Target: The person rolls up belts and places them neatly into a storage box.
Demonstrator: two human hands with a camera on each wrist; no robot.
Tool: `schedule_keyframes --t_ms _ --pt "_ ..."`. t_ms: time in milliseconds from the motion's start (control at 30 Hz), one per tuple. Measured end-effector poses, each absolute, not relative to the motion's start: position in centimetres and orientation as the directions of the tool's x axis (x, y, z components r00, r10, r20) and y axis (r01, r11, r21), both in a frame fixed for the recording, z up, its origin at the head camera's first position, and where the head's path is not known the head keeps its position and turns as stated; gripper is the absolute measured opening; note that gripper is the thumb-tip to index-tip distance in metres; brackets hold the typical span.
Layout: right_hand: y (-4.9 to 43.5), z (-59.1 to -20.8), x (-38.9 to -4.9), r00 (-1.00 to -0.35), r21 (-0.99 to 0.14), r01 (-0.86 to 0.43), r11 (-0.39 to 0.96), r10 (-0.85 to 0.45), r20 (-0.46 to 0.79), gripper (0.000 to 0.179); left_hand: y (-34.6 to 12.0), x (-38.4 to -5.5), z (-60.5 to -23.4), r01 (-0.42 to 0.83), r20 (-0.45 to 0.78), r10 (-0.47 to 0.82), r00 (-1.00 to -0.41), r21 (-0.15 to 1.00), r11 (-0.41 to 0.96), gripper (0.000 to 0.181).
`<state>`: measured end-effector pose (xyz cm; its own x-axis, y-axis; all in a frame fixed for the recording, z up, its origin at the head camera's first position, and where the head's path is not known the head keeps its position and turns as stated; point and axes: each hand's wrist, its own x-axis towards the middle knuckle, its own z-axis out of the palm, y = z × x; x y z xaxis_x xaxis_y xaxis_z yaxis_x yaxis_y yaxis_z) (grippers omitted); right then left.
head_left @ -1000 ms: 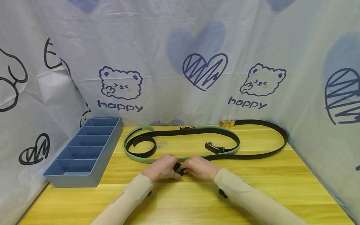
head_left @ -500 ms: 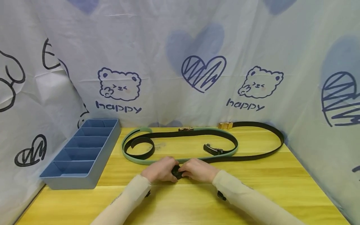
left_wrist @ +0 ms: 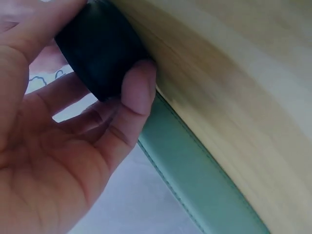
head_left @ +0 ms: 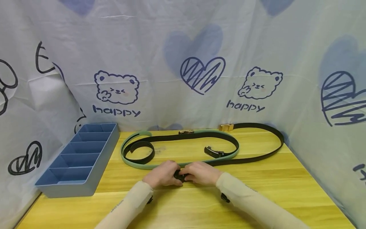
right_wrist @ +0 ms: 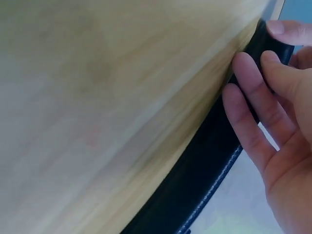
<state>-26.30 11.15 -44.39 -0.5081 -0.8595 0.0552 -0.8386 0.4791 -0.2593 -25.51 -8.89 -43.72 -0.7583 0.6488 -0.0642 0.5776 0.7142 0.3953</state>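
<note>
A black belt [head_left: 246, 160] runs along the tabletop to my hands, its near end rolled into a small coil [left_wrist: 105, 51]. My left hand [head_left: 163, 174] holds that coil with thumb and fingers around its sides. On the coil's other side, my right hand [head_left: 201, 173] pinches the black strap [right_wrist: 204, 156] with fingertips and thumb, close over the wood. Part of the coil is hidden behind the fingers in the head view. Just beyond my hands lies a green belt [left_wrist: 200, 175] in a long loop.
Inside the green loop lies another black belt [head_left: 171, 137] with a dark buckle [head_left: 213, 152]. A gold buckle [head_left: 226, 127] sits at the back right. At the left stands a blue divided box [head_left: 94, 178]. A printed curtain [head_left: 160, 79] borders the table.
The fingers have shifted slightly around the coil, which my hands still hold in nearly the same place. The head view has turned a little to the right.
</note>
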Motion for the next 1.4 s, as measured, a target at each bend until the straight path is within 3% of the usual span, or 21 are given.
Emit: schedule_keyframes --t_ms 100,267,400,600,767,1033,1267,1400 --pt "11.1 -44.5 -26.3 -0.496 -0.248 -0.849 0.467 -0.866 0.068 0.022 -9.1 -25.4 -43.7 0.585 -0.069 0.655 -0.752 0.388 0.712 0.019" --pt "10.8 -44.6 -26.4 -0.474 -0.247 -0.862 0.442 -0.876 0.085 0.017 -9.0 -24.9 -43.7 0.540 -0.047 0.608 -0.793 0.410 0.735 0.026" --pt "10.9 -44.5 -26.4 -0.468 -0.268 -0.861 0.432 -0.879 0.088 0.015 -8.5 -24.7 -43.8 0.554 -0.015 0.597 -0.802 0.356 0.753 0.032" --pt "12.2 -44.3 -26.4 -0.504 -0.261 -0.845 0.468 -0.859 0.091 0.021 -8.0 -25.2 -43.5 0.577 -0.037 0.626 -0.779 0.347 0.740 0.023" --pt "12.6 -44.4 -26.3 -0.508 -0.236 -0.847 0.477 -0.857 0.090 0.021 -8.1 -25.5 -43.5 0.605 -0.049 0.657 -0.752 0.343 0.718 0.025" --pt "12.3 -44.5 -26.3 -0.518 -0.228 -0.842 0.489 -0.851 0.089 0.017 -7.8 -25.2 -44.1 0.562 0.010 0.606 -0.795 0.385 0.732 0.033" --pt "12.5 -44.5 -26.3 -0.548 -0.257 -0.814 0.521 -0.836 0.041 0.031 -8.0 -25.5 -44.1 0.569 -0.018 0.630 -0.776 0.408 0.713 0.026" --pt "12.6 -44.5 -26.3 -0.528 -0.221 -0.835 0.505 -0.848 0.057 0.029 -8.2 -25.7 -44.1 0.579 -0.041 0.650 -0.758 0.416 0.701 0.026"
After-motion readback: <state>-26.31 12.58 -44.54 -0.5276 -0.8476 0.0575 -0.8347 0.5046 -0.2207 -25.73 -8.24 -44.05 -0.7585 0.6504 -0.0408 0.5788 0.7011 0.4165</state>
